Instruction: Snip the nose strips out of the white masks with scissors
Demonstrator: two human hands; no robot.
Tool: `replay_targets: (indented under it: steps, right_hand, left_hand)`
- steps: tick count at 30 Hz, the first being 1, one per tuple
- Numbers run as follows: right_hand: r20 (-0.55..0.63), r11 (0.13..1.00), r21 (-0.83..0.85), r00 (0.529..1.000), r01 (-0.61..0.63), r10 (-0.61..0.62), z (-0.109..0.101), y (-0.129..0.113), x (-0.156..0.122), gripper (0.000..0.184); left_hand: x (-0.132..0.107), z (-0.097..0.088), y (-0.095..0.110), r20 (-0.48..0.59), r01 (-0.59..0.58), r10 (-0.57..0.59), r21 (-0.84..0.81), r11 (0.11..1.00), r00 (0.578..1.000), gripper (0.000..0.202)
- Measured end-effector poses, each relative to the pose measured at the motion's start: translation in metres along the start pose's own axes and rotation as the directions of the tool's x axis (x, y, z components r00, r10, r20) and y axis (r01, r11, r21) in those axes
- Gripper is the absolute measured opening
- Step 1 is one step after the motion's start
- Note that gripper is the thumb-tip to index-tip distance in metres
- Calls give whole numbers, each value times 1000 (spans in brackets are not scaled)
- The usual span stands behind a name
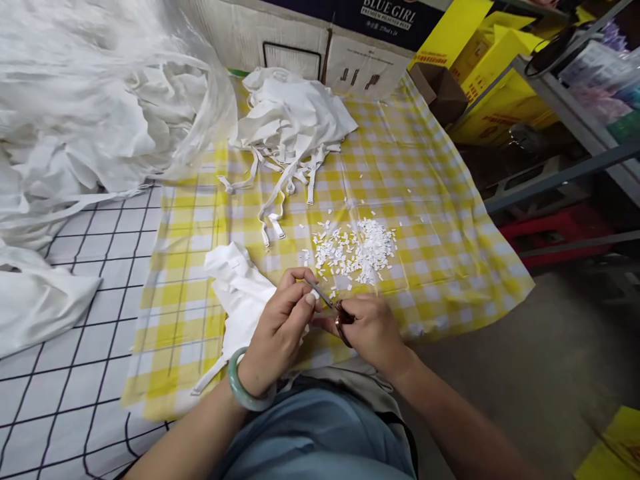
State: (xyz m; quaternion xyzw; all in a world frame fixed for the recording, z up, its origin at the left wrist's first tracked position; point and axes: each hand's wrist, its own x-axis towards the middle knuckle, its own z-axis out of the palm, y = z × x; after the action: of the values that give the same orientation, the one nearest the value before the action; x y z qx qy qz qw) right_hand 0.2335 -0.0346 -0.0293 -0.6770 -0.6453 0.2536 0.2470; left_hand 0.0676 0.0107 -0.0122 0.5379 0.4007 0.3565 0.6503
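My left hand (287, 317), a green bangle on its wrist, pinches a bit of white fabric between thumb and fingers. The rest of that white fabric piece (240, 287) spreads on the cloth to the left, with a strap hanging towards the table's near edge. In my right hand (373, 330) is a pair of scissors (344, 321), fingers through the dark handles. The blades point up and left, right at the left fingertips. How far the blades are apart I cannot tell. Just beyond the hands lies a scattered heap of small white snippets (370, 250).
A pile of white strapped fabric pieces (300, 113) sits at the back of the yellow checked cloth (425, 193). A plastic-wrapped heap of white fabric (100, 113) fills the left. Cardboard boxes (365, 60) stand behind; a metal shelf (575, 173) is at the right.
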Motion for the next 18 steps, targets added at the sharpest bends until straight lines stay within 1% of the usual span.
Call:
replay_targets:
  steps: [2, 3, 4, 5, 6, 7, 8, 9, 10, 11, 12, 13, 14, 15, 16, 17, 18]
  right_hand:
    - [66, 973, 204, 993, -111, 99, -2, 5, 3, 51]
    - [87, 948, 286, 989, -140, 120, -4, 5, 4, 47]
    - [93, 926, 350, 989, -142, 116, -7, 4, 5, 41]
    - [96, 910, 395, 991, -122, 91, -9, 2, 6, 37]
    - [102, 902, 422, 993, -90, 52, -10, -3, 7, 41]
    - [122, 900, 432, 992, -63, 11, -9, -9, 7, 48]
    - [158, 901, 431, 987, -41, -31, -5, -16, 6, 57]
    - [192, 907, 421, 979, -14, -74, 2, -25, 4, 63]
    - [220, 917, 398, 968, 22, -119, 11, -34, 3, 63]
    - [244, 928, 365, 956, 66, -164, 23, -43, 2, 57]
    - [257, 936, 334, 944, 115, -208, 35, -52, 2, 49]
    - [265, 938, 310, 934, 154, -241, 48, -59, 3, 41]
    - [272, 937, 303, 927, 172, -258, 58, -66, 7, 36]
    - [278, 933, 319, 925, 166, -260, 65, -73, 12, 33]
    - [278, 922, 359, 926, 147, -256, 68, -78, 21, 32]
    - [264, 902, 413, 931, 127, -252, 67, -84, 33, 30]
    - [226, 875, 470, 941, 120, -251, 60, -90, 48, 29]
  left_hand:
    - [0, -3, 0, 5, 19, -19, 7, 1000, 1000, 36]
    - [-1, -8, 1, 5, 24, -24, 3, 1000, 1000, 36]
    - [-3, -16, 3, -2, 28, -28, -3, 1000, 1000, 35]
    - [-6, -28, 6, -27, 26, -26, -4, 1000, 999, 34]
    - [-10, -43, 10, -72, 7, -6, 14, 1000, 997, 32]
    - [-15, -60, 14, -145, -31, 41, 65, 997, 989, 31]
    - [-21, -79, 18, -241, -73, 111, 161, 984, 964, 29]
    - [-28, -98, 20, -330, -95, 193, 292, 952, 924, 27]
    - [-36, -115, 21, -387, -88, 270, 428, 899, 882, 25]
    - [-45, -130, 20, -408, -51, 312, 537, 842, 858, 23]
    - [-53, -141, 16, -405, -6, 312, 602, 798, 860, 18]
    - [-61, -147, 11, -379, 31, 270, 626, 779, 885, 15]
    - [-67, -149, 5, -335, 49, 207, 618, 784, 919, 21]
    - [-69, -147, 0, -279, 51, 145, 591, 805, 949, 35]
    - [-68, -143, -2, -227, 47, 97, 557, 829, 969, 48]
    - [-61, -137, 0, -181, 38, 68, 525, 850, 981, 55]
    - [-50, -131, 7, -143, 21, 59, 499, 866, 988, 54]
